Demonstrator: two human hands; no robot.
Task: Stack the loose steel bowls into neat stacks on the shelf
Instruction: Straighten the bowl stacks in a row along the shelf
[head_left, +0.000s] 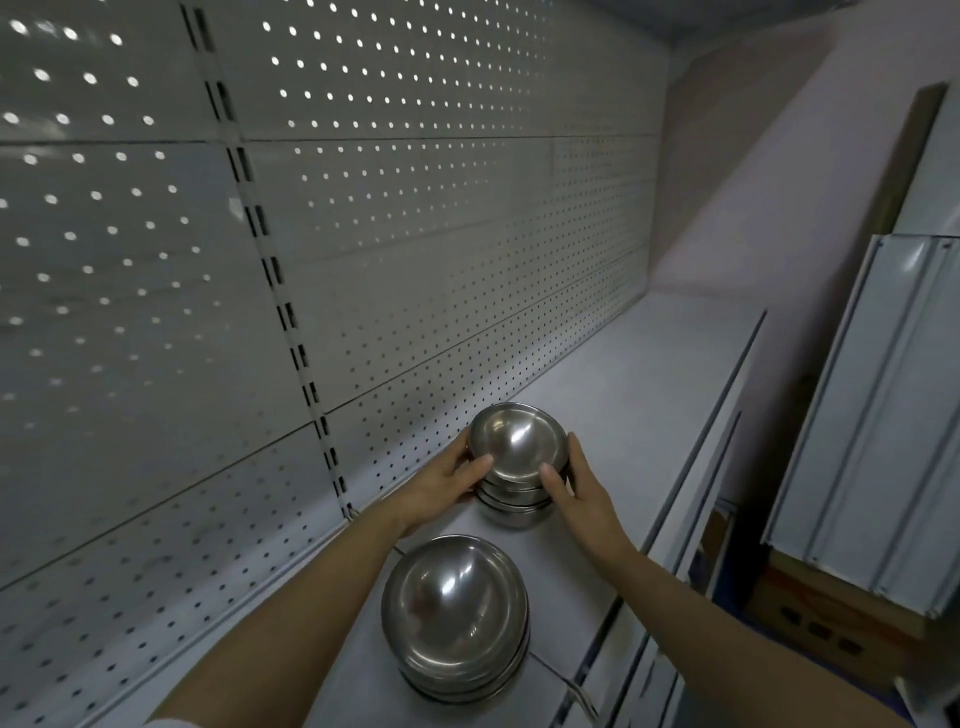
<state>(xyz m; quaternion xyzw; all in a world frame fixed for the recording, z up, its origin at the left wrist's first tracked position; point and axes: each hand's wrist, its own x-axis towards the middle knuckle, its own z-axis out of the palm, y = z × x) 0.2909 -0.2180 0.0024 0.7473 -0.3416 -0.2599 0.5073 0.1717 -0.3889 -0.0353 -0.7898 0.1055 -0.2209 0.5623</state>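
Your left hand (447, 483) and right hand (576, 488) clasp opposite sides of the far stack of round shiny steel bowls (517, 457), thumbs on the top rim, probably to square it on the white metal shelf (649, 374).

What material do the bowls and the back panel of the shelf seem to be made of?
Bowls: polished steel, judging by sharp mirror-like highlights and a grey metallic sheen. Back panel: probably painted sheet metal, matt light grey, punched with regular rows of small holes.

Dim, cool light under wide-angle distortion.
Bright glare is seen on the steel bowls (517, 447); the pegboard (415, 234) is bent at the edges, its left holes blurred and glowing.
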